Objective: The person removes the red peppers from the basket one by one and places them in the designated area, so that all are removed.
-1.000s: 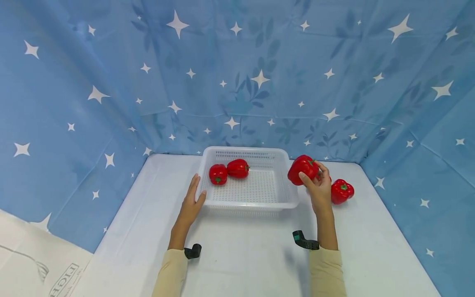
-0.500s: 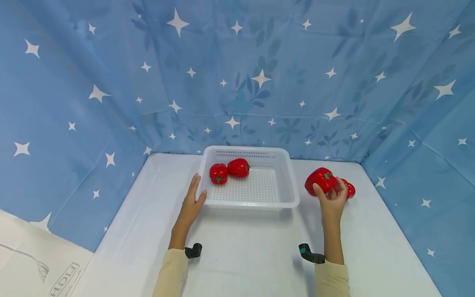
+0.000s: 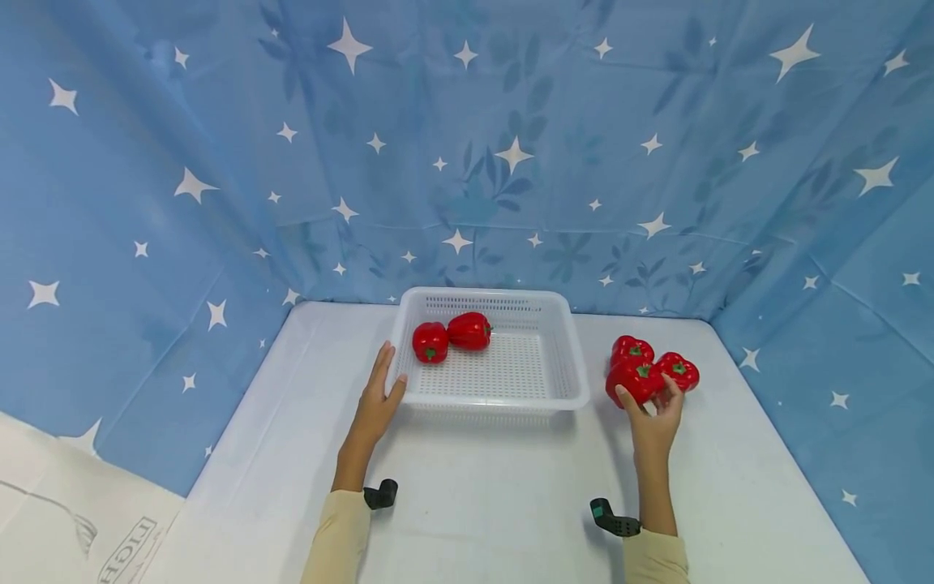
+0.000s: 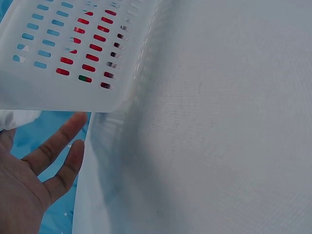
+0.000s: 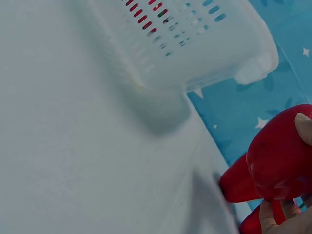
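Starting on the left, our left hand (image 3: 376, 403) rests flat against the near left corner of the white basket (image 3: 554, 401), fingers straight and relaxed, not gripping anything; the left wrist view shows the same hand (image 4: 34, 175) spread open just under the basket's slotted wall (image 4: 73, 53). Inside the basket, toward the back left, we've got two red peppers touching each other, a smaller one (image 3: 429, 341) and the one behind it (image 3: 469, 330). The basket sits on a white table (image 3: 496, 503) with starry blue cloth (image 3: 467, 146) hung all around. Moving right, there's a cluster of three more peppers on the table just beside the basket's right side. Our right hand (image 3: 655, 420) has its fingers curled around the front pepper (image 3: 633, 381), which touches the back one (image 3: 631, 349) and the right one (image 3: 679, 371). The right wrist view shows that grasped pepper (image 5: 282, 156) close up, thumb pressed on it, with the basket (image 5: 209, 44) up and to the left.
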{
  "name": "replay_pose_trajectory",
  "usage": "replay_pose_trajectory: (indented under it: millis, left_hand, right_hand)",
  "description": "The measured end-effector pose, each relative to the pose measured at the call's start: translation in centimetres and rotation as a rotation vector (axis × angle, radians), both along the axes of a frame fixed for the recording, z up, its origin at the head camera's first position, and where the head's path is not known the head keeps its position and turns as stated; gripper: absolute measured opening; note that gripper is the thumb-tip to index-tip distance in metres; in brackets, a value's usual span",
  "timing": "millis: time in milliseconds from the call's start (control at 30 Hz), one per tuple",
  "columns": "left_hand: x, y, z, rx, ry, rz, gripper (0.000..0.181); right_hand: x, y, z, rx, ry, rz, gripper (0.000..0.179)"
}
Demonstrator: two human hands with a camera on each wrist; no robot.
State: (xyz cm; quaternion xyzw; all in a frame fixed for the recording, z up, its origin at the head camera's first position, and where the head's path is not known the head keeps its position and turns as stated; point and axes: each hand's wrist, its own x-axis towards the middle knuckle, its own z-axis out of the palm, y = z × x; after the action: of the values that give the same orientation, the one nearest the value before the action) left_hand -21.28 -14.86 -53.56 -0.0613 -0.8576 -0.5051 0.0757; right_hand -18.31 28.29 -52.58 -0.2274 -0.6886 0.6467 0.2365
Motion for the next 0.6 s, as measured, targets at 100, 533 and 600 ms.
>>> replay_pose_trajectory:
  millis: [100, 533, 600]
  left_hand:
    - [0.0, 0.0, 0.0, 0.003, -0.003, -0.001, 0.064]
    - [-0.2, 0.0, -0.3, 0.02, 0.017, -0.009, 0.063]
    - [-0.2, 0.0, -0.3, 0.018, 0.024, -0.007, 0.063]
  right_hand:
    - [0.0, 0.0, -0.8, 0.045, -0.029, -0.015, 0.079]
    - [-0.3, -0.2, -3.2, 0.11, -0.057, 0.045, 0.083]
    - [-0.4, -0.3, -3.2, 0.109, -0.054, 0.054, 0.084]
